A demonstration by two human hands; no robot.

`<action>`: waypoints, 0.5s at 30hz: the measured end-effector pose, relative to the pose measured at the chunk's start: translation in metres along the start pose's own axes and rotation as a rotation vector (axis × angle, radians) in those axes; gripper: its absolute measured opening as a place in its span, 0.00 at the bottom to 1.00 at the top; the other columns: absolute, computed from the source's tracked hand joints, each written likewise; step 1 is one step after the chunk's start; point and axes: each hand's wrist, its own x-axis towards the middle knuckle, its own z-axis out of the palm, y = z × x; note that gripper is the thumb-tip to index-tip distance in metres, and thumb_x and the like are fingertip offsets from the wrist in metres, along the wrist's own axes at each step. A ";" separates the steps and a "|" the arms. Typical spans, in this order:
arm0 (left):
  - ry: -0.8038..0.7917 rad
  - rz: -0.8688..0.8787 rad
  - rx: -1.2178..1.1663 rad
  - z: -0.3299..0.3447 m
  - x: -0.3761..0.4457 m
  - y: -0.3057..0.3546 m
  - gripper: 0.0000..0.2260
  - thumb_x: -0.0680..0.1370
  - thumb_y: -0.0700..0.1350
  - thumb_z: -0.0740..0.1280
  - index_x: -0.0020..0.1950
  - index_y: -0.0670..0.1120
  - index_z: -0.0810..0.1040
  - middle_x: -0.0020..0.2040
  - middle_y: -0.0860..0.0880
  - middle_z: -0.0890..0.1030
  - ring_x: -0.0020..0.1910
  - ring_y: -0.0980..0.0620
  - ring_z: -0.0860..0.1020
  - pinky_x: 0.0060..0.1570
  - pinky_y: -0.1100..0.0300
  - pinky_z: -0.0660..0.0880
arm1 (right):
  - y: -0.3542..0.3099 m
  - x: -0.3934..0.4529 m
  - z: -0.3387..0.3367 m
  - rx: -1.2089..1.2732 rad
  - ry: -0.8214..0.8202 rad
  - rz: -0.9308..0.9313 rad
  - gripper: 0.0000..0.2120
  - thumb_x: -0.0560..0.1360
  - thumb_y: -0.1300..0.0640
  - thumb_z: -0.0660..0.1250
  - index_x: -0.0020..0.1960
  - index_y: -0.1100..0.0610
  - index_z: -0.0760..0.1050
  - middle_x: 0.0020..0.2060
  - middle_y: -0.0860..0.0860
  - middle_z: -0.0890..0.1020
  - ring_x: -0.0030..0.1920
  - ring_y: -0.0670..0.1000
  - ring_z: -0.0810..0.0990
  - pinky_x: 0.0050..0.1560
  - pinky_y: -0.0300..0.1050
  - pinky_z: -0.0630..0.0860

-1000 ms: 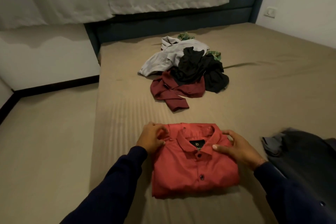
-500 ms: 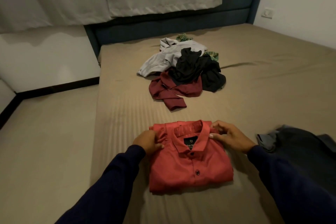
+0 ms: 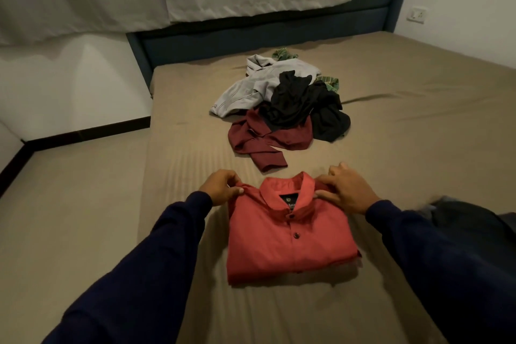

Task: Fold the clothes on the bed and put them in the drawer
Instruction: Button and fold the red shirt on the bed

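Note:
A folded red shirt lies flat on the tan bed, collar away from me. My left hand pinches its left shoulder at the top corner. At the other shoulder, beside the collar, my right hand holds the cloth with curled fingers. Farther up the bed sits a loose pile: a maroon shirt, a black garment, a grey garment and a bit of green cloth. No drawer is in view.
A dark folded garment lies at the bed's right edge, close to my right arm. A dark blue headboard and pale curtains stand behind the bed. Floor lies to the left of the mattress.
Both hands have slid up from the shirt's sides to its shoulders at the collar end. The shirt itself stays folded in the same spot.

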 end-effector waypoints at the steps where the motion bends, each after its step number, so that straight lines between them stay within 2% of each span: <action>1: 0.057 -0.045 0.061 0.011 0.001 -0.004 0.05 0.77 0.42 0.72 0.43 0.46 0.77 0.42 0.49 0.80 0.42 0.49 0.77 0.43 0.58 0.72 | -0.002 0.000 0.009 -0.054 -0.048 0.042 0.41 0.74 0.23 0.40 0.63 0.48 0.78 0.41 0.50 0.71 0.43 0.51 0.65 0.42 0.48 0.65; 3: 0.175 -0.127 0.066 0.032 -0.004 -0.009 0.04 0.77 0.42 0.71 0.46 0.45 0.77 0.45 0.48 0.79 0.46 0.47 0.77 0.44 0.58 0.71 | -0.008 -0.003 0.024 -0.092 -0.131 0.185 0.44 0.72 0.23 0.38 0.69 0.48 0.73 0.47 0.53 0.73 0.47 0.53 0.67 0.48 0.51 0.69; 5: 0.291 -0.167 0.045 0.045 -0.015 -0.007 0.06 0.77 0.42 0.70 0.52 0.43 0.76 0.49 0.46 0.77 0.50 0.45 0.77 0.48 0.54 0.73 | -0.016 -0.006 0.029 0.014 -0.138 0.384 0.38 0.75 0.26 0.46 0.72 0.50 0.69 0.56 0.57 0.73 0.56 0.57 0.69 0.57 0.52 0.70; 7: 0.475 -0.142 0.216 0.061 -0.030 -0.003 0.11 0.77 0.41 0.68 0.57 0.40 0.74 0.54 0.42 0.75 0.53 0.42 0.74 0.52 0.50 0.73 | -0.029 -0.014 0.026 0.220 -0.060 0.555 0.30 0.80 0.35 0.56 0.73 0.54 0.67 0.62 0.59 0.71 0.63 0.59 0.67 0.63 0.54 0.69; 9: 0.620 -0.037 0.380 0.084 -0.049 0.007 0.11 0.77 0.42 0.67 0.58 0.40 0.75 0.54 0.40 0.76 0.52 0.41 0.75 0.53 0.48 0.74 | -0.047 -0.029 0.025 0.281 0.040 0.625 0.25 0.81 0.40 0.59 0.72 0.54 0.67 0.65 0.58 0.71 0.65 0.58 0.68 0.64 0.55 0.71; 11: 0.588 0.131 0.356 0.107 -0.067 0.018 0.16 0.80 0.48 0.61 0.63 0.41 0.76 0.60 0.40 0.78 0.59 0.40 0.77 0.61 0.46 0.76 | -0.069 -0.043 0.028 0.226 0.035 0.587 0.25 0.82 0.40 0.55 0.74 0.52 0.66 0.71 0.58 0.69 0.70 0.59 0.68 0.68 0.56 0.69; 12: 0.489 0.164 0.325 0.117 -0.074 0.019 0.20 0.82 0.51 0.56 0.69 0.42 0.74 0.67 0.40 0.76 0.66 0.40 0.74 0.67 0.44 0.72 | -0.079 -0.048 0.033 0.183 -0.024 0.550 0.26 0.82 0.38 0.52 0.76 0.49 0.63 0.76 0.58 0.64 0.74 0.60 0.63 0.73 0.58 0.65; 14: 0.267 0.109 0.375 0.126 -0.077 0.014 0.29 0.81 0.58 0.42 0.79 0.49 0.61 0.78 0.44 0.64 0.78 0.43 0.60 0.77 0.44 0.56 | -0.087 -0.050 0.046 0.117 -0.166 0.517 0.28 0.83 0.37 0.47 0.80 0.44 0.56 0.81 0.57 0.51 0.80 0.62 0.50 0.77 0.61 0.51; 15: 0.212 0.078 0.417 0.128 -0.074 0.009 0.32 0.79 0.60 0.37 0.81 0.51 0.55 0.80 0.46 0.58 0.80 0.44 0.54 0.78 0.46 0.49 | -0.089 -0.049 0.051 0.093 -0.208 0.514 0.28 0.83 0.36 0.45 0.81 0.43 0.53 0.82 0.56 0.46 0.81 0.62 0.45 0.78 0.63 0.47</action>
